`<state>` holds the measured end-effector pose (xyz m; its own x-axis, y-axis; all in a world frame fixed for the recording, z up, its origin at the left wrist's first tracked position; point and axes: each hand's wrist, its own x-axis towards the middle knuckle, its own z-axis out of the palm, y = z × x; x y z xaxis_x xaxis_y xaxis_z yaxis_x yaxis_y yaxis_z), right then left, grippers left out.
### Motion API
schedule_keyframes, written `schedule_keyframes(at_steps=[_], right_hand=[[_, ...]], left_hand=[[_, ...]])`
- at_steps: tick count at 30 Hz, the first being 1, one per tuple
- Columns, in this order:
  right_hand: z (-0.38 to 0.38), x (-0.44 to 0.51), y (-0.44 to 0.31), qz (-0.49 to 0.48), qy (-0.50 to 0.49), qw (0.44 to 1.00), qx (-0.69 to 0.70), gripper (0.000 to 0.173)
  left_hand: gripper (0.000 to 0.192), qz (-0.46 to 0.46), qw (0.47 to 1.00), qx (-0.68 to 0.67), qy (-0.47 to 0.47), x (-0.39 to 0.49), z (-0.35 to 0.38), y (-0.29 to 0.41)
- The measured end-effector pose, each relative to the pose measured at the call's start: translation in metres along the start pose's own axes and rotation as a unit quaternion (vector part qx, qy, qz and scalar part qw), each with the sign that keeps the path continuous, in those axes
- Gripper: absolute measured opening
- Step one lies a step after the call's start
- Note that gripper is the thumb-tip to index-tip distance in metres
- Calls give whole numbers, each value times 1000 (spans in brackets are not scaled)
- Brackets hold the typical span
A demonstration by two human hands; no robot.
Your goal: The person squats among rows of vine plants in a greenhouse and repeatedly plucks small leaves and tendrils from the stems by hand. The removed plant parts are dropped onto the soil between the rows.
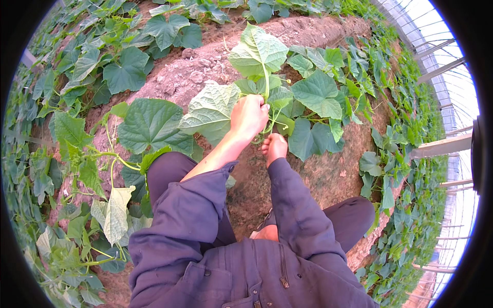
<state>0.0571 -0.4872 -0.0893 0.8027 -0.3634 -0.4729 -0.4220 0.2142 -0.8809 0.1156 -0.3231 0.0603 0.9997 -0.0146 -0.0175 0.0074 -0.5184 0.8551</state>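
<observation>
My left hand (250, 113) is closed around the leafy shoot of a cucumber-like vine (267, 82). Above the fist stands a large leaf (259, 52), its pale underside towards me. Another upturned leaf (213, 109) spreads to the left of the wrist. Just below and to the right, my right hand (275, 147) has its fingers curled on a thin green stem (272, 122) that runs down from the left hand. Curled tendrils hang between the two hands. The fingertips of both hands are partly hidden. Dark green leaves (316, 136) lie right of my hands.
Bare soil (250, 184) lies between my knees, and a raised soil ridge (185, 71) runs beyond. A taller vine (115, 156) stands close by my left knee. More vine rows (408, 215) line the right side, before the greenhouse frame (443, 146).
</observation>
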Motion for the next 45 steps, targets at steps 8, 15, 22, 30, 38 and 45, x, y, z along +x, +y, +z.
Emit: schedule_keyframes(at_steps=[8, 15, 22, 30, 38, 45], right_hand=[[-17, 9, -46, -459, -110, 701, -534, 21], [-25, 21, -36, -444, -95, 647, -612, 18], [-25, 21, -48, -452, -136, 543, -694, 9], [-16, 18, -32, -449, -123, 482, -743, 11], [-17, 23, -7, 73, -12, 995, -60, 27], [-22, 16, -125, -208, -29, 975, -73, 18]], left_hand=[[25, 18, 1000, 5, 18, 3, 4, -6], [21, 3, 1000, 11, -16, 1, 0, 5], [21, 5, 1000, 15, -18, 4, 4, -1], [22, 8, 1000, 14, -18, 2, 4, 1], [23, -29, 999, -22, 19, 4, 8, 6], [26, -54, 993, -70, 74, 9, 6, -13]])
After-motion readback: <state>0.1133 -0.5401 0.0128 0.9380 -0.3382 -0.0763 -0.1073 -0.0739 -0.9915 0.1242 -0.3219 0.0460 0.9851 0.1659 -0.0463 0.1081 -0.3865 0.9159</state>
